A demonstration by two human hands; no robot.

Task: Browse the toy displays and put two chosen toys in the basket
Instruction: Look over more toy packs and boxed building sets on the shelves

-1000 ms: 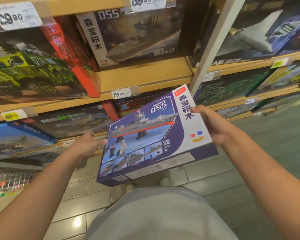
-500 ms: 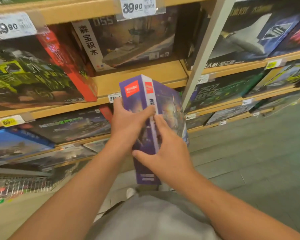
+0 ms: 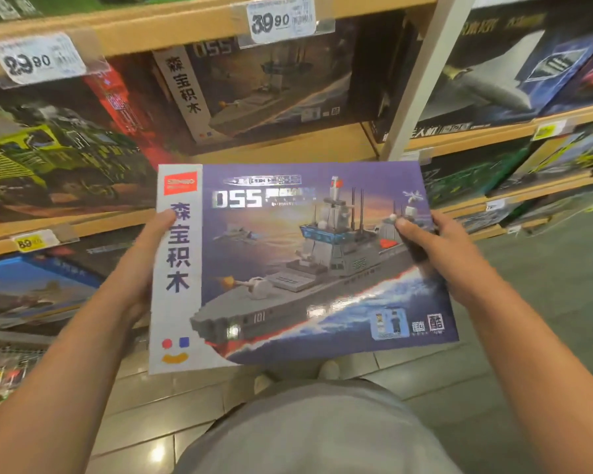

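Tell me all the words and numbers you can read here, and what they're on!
"055": front of the warship box, held by the left hand and right hand.
"森宝积木": its white side strip.
"101": the pictured ship's hull.
"酷": its lower right corner.
Red logo: blurred.
"055", "森宝积木": shelf box.
"39 90": price tag.
"29 80": price tag.
"89": yellow tag.
Other tags: unreadable.

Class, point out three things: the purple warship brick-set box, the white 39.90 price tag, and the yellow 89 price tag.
purple warship brick-set box [image 3: 308, 268]: head view, on the printed ship's hull.
white 39.90 price tag [image 3: 281, 19]: head view, on the numerals.
yellow 89 price tag [image 3: 31, 241]: head view, label centre.
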